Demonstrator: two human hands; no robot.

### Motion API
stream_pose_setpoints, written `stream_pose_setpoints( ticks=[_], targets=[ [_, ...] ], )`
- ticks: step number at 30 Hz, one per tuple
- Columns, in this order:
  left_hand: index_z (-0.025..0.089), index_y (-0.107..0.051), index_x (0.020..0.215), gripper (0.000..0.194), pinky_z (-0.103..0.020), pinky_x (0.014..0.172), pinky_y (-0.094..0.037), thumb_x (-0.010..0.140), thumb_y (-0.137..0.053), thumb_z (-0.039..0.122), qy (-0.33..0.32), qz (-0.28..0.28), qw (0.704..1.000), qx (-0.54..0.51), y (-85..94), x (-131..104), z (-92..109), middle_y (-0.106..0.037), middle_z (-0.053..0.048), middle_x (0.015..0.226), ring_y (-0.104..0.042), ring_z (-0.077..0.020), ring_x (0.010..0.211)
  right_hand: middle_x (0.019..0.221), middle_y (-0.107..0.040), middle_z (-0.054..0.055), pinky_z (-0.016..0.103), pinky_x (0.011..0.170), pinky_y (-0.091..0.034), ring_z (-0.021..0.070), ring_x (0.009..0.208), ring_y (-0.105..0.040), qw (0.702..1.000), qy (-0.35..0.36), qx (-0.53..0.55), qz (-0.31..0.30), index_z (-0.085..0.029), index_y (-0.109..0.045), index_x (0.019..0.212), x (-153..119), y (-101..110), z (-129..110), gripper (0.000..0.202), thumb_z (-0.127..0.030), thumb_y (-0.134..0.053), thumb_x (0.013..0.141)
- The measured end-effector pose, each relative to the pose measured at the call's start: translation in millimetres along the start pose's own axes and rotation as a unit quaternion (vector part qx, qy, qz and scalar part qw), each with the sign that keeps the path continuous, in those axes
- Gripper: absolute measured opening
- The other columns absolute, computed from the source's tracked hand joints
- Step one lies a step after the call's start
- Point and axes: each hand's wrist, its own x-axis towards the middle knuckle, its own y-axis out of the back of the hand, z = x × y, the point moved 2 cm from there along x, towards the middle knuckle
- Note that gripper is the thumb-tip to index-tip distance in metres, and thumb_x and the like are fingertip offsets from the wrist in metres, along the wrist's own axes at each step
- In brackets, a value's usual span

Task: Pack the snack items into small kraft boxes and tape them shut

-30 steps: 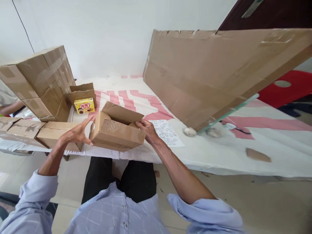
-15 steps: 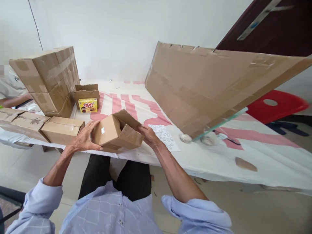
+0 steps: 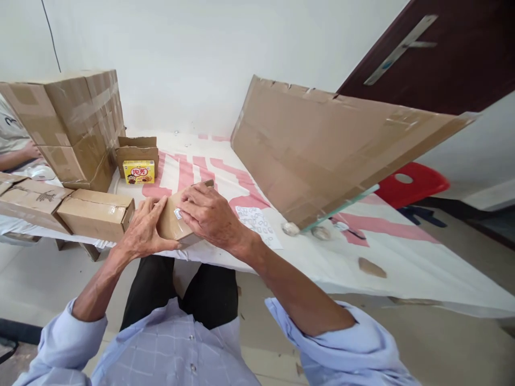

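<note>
A small brown cardboard box point(image 3: 168, 224) with a white label point(image 3: 178, 214) on it is at the table's front edge. My left hand point(image 3: 144, 228) grips its left end, thumb along the near side and fingers over the far side. Across its top lies my right hand point(image 3: 209, 217), fingers bent and pressed together on the cardboard, fingertips beside the label. That hand hides most of the box's right part, so I cannot tell how the flaps lie. Beyond my left hand, a yellow printed snack box point(image 3: 139, 172) stands against an open cardboard carton point(image 3: 137, 150).
Taped cartons point(image 3: 76, 123) are stacked at the left, with a row of smaller boxes point(image 3: 94, 213) before them. A printed sheet point(image 3: 257, 226), tape rolls point(image 3: 290, 229) and a large leaning cardboard sheet point(image 3: 322, 150) are to the right. Another person's hand point(image 3: 31, 151) is at far left.
My right hand has moved left from the open flaps onto the box's top, near the label. The flaps that stood up are now covered or folded down. My left hand keeps its grip.
</note>
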Motion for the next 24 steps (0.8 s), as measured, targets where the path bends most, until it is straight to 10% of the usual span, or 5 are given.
stream_pose_setpoints(
  ticks=[24],
  targets=[
    [0.030,-0.046,0.165,0.120,-0.069,0.118,-0.047,0.061,-0.102,0.053,0.004,0.027,1.000,0.001,-12.1,-2.6,5.4,-0.055,-0.015,0.144,-0.054,-0.0454,0.136,0.109,-0.076,0.014,0.043,0.090,-0.042,0.0301,0.109,-0.058,0.994,0.035,-0.097,-0.045,-0.016,-0.080,0.110,-1.6,-5.5,3.7,0.029,-0.016,-0.052,0.111]
  ],
)
